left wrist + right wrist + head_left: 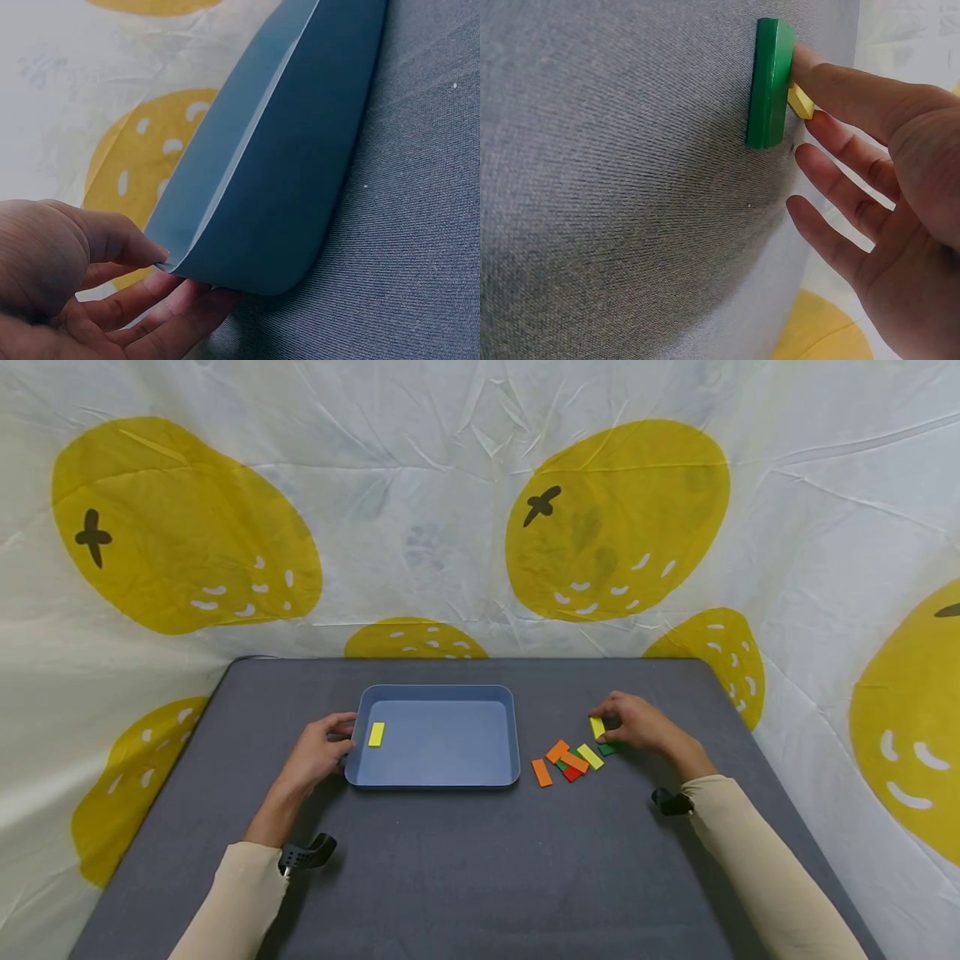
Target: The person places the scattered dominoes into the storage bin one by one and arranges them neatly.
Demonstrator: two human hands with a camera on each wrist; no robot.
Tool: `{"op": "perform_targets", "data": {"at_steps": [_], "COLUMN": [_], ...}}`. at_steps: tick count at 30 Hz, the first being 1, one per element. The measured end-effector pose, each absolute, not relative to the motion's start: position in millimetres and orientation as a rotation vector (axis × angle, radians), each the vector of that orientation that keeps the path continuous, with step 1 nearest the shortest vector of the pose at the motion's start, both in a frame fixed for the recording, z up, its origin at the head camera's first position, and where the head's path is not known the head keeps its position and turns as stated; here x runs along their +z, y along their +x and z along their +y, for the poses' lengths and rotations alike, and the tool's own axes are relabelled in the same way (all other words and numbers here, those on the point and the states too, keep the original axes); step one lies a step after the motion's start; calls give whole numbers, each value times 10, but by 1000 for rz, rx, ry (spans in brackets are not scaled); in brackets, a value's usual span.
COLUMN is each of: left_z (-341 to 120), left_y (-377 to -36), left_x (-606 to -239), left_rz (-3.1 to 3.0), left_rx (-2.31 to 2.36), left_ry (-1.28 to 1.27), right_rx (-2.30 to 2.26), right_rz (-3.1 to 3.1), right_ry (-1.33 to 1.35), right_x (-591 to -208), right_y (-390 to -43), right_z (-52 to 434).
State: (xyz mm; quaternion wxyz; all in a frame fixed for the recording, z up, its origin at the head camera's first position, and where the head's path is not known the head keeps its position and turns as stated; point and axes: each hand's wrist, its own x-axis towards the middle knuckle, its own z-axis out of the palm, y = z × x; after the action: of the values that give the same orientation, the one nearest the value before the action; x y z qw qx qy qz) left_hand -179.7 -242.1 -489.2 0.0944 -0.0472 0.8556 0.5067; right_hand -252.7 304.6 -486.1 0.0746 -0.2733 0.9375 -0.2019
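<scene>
At the left end of a blue-grey tray [442, 739], my left hand [318, 750] pinches the rim, thumb on top and fingers against the outer wall, as the left wrist view shows. Inside the tray a yellow block [377, 734] lies near its left side. Right of the tray, my right hand [637, 723] holds a second yellow block [597, 727] between thumb and index finger; the other fingers hang loosely curved. Just below that hand a green block [771, 82] lies on the cloth, partly covering the held yellow piece in the right wrist view.
Between tray and right hand is a loose pile: a yellow block [590, 757], orange blocks [574, 762], a red block [572, 774] and a partly covered green one. One orange block [542, 772] lies apart. A patterned curtain [420, 527] hangs behind the dark table [480, 877].
</scene>
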Motion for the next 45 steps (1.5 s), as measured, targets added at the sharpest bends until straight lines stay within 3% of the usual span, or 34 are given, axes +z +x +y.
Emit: {"op": "perform_targets", "data": {"at_steps": [23,45], "left_z": [-2418,-2422], "left_y": [-1808,-1813], "left_x": [-4887,-4880], "left_rz": [2543,2539], "left_rx": [1475,1474], "left_ry": [-160,-163], "right_rx": [-521,-560], "right_rz": [2839,2870], "right_ry": [-884,-934], "right_x": [-4860,-4626], "right_y": [-2555,-2530], "right_z": [3052,2679]}}
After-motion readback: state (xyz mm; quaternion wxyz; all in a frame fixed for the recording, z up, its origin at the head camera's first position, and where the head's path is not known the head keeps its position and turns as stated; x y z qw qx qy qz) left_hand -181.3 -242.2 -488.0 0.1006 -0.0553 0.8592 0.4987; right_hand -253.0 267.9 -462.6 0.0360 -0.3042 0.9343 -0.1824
